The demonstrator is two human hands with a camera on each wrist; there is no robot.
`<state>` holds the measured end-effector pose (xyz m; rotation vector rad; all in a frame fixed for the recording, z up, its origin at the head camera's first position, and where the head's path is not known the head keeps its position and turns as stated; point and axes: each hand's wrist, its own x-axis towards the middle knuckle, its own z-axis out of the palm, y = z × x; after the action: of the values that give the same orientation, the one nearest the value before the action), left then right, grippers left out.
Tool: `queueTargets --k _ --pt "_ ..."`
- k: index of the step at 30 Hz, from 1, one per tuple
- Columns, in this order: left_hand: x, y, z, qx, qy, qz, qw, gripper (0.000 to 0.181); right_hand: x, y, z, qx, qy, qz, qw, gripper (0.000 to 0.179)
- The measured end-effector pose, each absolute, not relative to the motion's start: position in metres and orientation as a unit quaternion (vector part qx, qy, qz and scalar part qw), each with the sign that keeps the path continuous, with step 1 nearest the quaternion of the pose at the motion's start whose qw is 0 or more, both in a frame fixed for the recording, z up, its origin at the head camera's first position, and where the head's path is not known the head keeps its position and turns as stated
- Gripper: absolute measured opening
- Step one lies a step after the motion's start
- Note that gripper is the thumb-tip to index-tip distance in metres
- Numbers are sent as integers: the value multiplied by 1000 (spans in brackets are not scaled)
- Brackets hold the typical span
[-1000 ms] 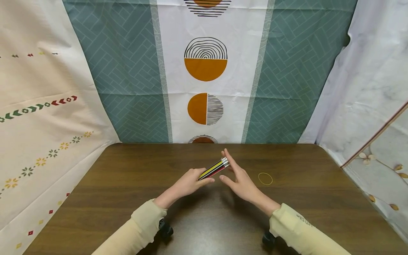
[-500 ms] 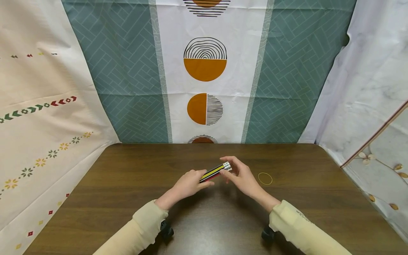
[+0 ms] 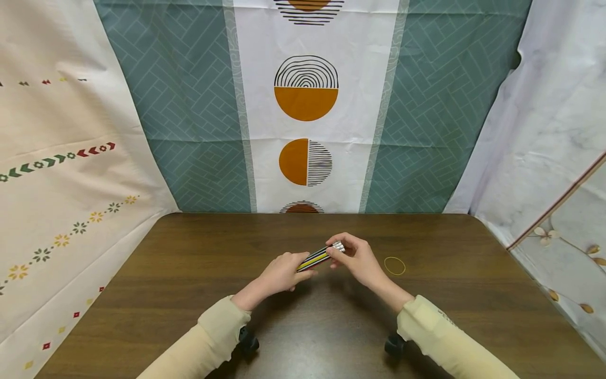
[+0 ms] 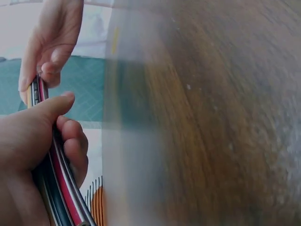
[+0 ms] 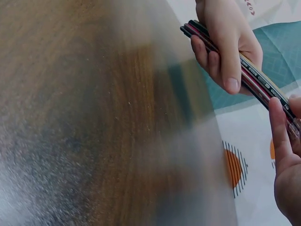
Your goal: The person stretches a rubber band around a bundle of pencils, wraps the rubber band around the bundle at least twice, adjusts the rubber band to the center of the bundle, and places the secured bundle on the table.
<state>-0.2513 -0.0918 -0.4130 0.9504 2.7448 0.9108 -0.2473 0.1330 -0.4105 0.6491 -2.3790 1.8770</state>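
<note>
Your left hand (image 3: 282, 272) grips the pencils (image 3: 313, 259) in a slanting bundle above the middle of the tabletop (image 3: 218, 247). Your right hand (image 3: 358, 261) pinches their right, far end between thumb and fingers. A thin yellow band (image 3: 396, 275) lies on the tabletop, just right of your right hand.

Forearms (image 3: 201, 337) angled inward, left fingers (image 4: 77, 150) in a curled grip, right fingers (image 3: 342, 237) in a pinch
</note>
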Motion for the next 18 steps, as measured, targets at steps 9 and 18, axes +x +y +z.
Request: queueTargets --k 9,18 --pt "-255 -96 -410 300 828 428 201 22 -247 136 -408 225 -761 609 -1 26" --pt "-254 -94 -408 282 790 479 259 19 -246 137 -407 245 -766 594 6 25"
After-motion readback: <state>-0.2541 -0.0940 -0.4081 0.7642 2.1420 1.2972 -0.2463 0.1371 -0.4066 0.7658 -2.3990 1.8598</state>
